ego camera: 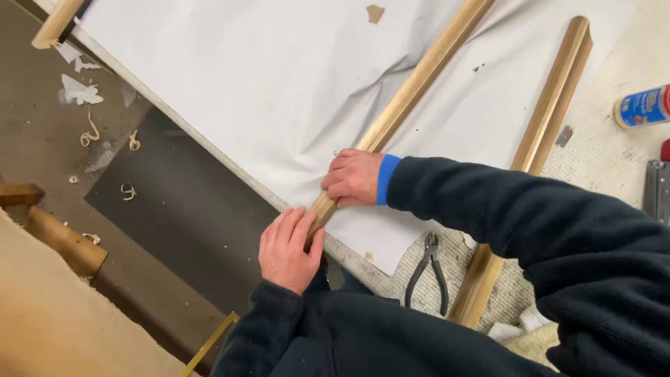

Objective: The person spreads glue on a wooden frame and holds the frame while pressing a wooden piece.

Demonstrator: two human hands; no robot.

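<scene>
A long gold frame moulding (412, 91) lies diagonally on a white paper sheet (265, 77) that covers the workbench. My right hand (354, 178) is closed over the moulding near its lower end, a blue cuff showing under the dark sleeve. My left hand (287, 249) cups the moulding's very end at the bench edge, fingers wrapped against it. The end of the moulding is hidden under both hands.
A second gold moulding (541, 139) lies parallel to the right. Grey-handled pliers (427, 272) rest on the carpeted bench top. A glue bottle (642, 106) and a metal tool (657, 188) sit at the right edge. Wood shavings (89, 132) litter the floor at left.
</scene>
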